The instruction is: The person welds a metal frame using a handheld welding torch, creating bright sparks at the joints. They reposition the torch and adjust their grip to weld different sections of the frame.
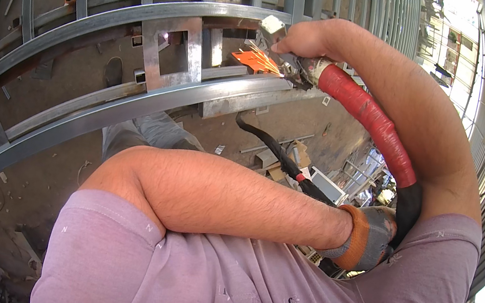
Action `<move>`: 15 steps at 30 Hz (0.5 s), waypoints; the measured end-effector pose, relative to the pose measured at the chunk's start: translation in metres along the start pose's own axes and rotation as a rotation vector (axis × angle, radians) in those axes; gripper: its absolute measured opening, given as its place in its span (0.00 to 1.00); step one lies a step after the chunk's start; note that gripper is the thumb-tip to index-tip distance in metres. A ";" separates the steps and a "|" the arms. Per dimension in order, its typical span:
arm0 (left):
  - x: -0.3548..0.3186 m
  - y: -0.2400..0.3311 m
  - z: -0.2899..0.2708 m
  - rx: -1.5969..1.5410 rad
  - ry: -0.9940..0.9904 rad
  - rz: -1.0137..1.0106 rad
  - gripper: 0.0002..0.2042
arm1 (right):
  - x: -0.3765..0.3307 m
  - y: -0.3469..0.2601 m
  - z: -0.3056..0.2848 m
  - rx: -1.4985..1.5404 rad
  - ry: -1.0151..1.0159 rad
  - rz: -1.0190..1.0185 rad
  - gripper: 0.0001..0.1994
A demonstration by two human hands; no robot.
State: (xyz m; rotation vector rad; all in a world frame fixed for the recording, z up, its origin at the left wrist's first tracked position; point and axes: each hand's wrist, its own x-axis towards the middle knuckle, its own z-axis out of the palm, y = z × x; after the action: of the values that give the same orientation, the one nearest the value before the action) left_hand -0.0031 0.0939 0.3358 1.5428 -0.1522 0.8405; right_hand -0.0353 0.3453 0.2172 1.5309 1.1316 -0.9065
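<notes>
Left hand (369, 237), in a grey glove with an orange cuff, sits nearest at about four o'clock, closed around the black cable (407, 208) where it meets the red-wrapped hose (367, 116). Farther off, toward twelve o'clock, the bare right hand (309, 41) grips the welding torch (295, 67); its tip seems to touch the steel frame (172, 53), throwing orange sparks (256, 61) at its nine o'clock.
</notes>
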 end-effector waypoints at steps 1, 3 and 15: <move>-0.002 0.001 -0.004 -0.016 -0.015 -0.027 0.13 | -0.001 0.000 -0.001 -0.001 -0.008 -0.003 0.20; -0.005 0.007 -0.010 -0.062 -0.031 -0.077 0.14 | -0.005 0.000 -0.001 0.007 -0.014 0.006 0.20; -0.002 0.024 -0.024 0.408 -0.199 0.114 0.13 | -0.010 0.005 0.005 -0.057 -0.001 0.066 0.20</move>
State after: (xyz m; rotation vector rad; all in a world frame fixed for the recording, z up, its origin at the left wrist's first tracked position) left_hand -0.0279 0.1102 0.3518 2.0181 -0.2251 0.8402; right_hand -0.0338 0.3373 0.2270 1.5121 1.0915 -0.8236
